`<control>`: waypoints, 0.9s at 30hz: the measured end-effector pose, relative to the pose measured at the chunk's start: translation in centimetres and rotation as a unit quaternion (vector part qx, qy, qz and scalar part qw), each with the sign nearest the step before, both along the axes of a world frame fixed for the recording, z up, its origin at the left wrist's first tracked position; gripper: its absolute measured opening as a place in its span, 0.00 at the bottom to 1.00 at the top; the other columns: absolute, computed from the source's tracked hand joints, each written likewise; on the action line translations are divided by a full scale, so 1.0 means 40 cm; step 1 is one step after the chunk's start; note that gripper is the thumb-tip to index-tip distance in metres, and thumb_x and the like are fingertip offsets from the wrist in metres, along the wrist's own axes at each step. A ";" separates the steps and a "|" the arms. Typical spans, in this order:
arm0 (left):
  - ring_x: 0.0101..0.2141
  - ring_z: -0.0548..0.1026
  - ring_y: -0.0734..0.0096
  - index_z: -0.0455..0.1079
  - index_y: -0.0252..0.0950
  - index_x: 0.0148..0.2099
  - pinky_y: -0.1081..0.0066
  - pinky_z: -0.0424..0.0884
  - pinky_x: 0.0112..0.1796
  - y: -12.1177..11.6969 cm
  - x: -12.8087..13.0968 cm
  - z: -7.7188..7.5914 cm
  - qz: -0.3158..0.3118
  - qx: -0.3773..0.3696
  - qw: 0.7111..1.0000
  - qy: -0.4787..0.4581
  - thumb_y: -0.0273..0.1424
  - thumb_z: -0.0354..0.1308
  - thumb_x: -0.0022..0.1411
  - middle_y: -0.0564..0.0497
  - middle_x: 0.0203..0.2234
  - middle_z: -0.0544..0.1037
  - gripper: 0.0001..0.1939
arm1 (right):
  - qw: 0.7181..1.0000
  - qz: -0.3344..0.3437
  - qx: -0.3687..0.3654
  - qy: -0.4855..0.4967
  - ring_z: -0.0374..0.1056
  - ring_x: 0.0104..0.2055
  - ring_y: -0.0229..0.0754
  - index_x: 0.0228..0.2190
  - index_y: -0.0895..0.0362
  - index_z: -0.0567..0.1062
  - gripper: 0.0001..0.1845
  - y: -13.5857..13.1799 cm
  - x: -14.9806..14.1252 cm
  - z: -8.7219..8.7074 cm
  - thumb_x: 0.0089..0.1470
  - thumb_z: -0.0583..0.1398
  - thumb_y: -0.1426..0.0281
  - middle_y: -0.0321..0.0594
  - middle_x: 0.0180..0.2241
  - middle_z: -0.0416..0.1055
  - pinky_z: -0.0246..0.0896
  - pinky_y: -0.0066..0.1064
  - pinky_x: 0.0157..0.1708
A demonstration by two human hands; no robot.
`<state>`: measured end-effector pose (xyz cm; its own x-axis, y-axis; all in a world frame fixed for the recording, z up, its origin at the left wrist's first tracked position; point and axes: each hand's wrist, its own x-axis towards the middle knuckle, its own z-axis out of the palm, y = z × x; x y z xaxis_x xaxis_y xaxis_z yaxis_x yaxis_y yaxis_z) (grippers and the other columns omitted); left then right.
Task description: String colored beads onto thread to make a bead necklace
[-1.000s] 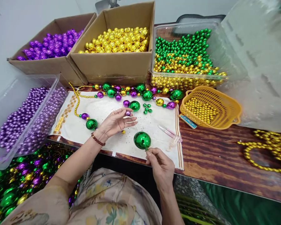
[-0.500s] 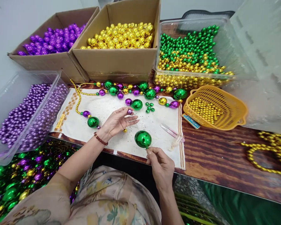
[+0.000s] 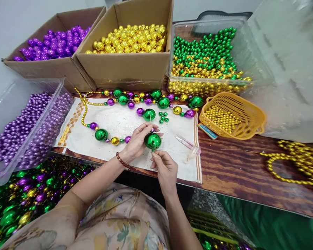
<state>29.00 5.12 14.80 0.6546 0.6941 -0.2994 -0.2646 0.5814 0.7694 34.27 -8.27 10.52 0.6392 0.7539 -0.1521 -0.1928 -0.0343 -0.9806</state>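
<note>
My left hand [image 3: 138,141], with a brown bead bracelet, has thumb and fingers closed at a small purple bead [image 3: 152,129]. A thin needle [image 3: 150,118] sticks up past these fingertips. Directly below the purple bead hangs a large shiny green bead [image 3: 153,141]. My right hand [image 3: 166,170] pinches the lower end of the green bead; whether thread is also between the fingertips is hidden. Left of my hands, a strung row of beads [image 3: 115,141] runs toward my left wrist. Beyond them lie a loose green bead [image 3: 149,115], a purple bead [image 3: 140,111] and several small green beads [image 3: 163,117].
A white cloth [image 3: 88,151] covers part of the wooden table [image 3: 224,163]. Scissors [image 3: 186,143] lie at its right. Behind are cardboard boxes [image 3: 122,66] and clear bins [image 3: 211,80] of beads. An orange basket [image 3: 250,119] and gold strands [image 3: 281,175] are at right.
The small purple bead has come down the needle to the large green bead. My left hand has moved down and closer to my right hand. The view has shifted slightly.
</note>
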 end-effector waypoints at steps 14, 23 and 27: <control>0.33 0.73 0.71 0.76 0.33 0.35 0.72 0.64 0.36 -0.073 0.077 0.032 -0.325 0.556 0.744 0.178 0.27 0.55 0.64 0.48 0.33 0.79 0.08 | 0.952 -0.288 0.102 -0.006 0.62 0.16 0.32 0.24 0.59 0.75 0.17 -0.060 0.217 0.050 0.48 0.70 0.58 0.34 0.21 0.72 0.54 0.23 0.16; 0.32 0.74 0.74 0.76 0.33 0.36 0.75 0.65 0.36 -0.027 0.092 0.038 -0.400 0.544 0.724 0.140 0.28 0.53 0.66 0.50 0.32 0.80 0.11 | 0.979 -0.161 0.104 0.071 0.69 0.21 0.36 0.30 0.57 0.74 0.21 -0.069 0.177 0.041 0.44 0.73 0.55 0.37 0.28 0.76 0.62 0.25 0.19; 0.37 0.76 0.68 0.76 0.34 0.39 0.71 0.65 0.39 0.015 0.070 0.023 -0.427 0.599 0.647 0.200 0.30 0.54 0.66 0.48 0.38 0.81 0.09 | 0.969 -0.217 0.093 0.068 0.62 0.17 0.36 0.30 0.52 0.69 0.26 -0.127 0.252 0.060 0.39 0.74 0.51 0.33 0.23 0.70 0.55 0.28 0.17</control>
<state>31.80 5.72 15.73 0.9893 0.0205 -0.1445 0.1182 -0.6931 0.7111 44.35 -13.35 12.92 0.8864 0.4400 -0.1440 -0.2768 0.2541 -0.9267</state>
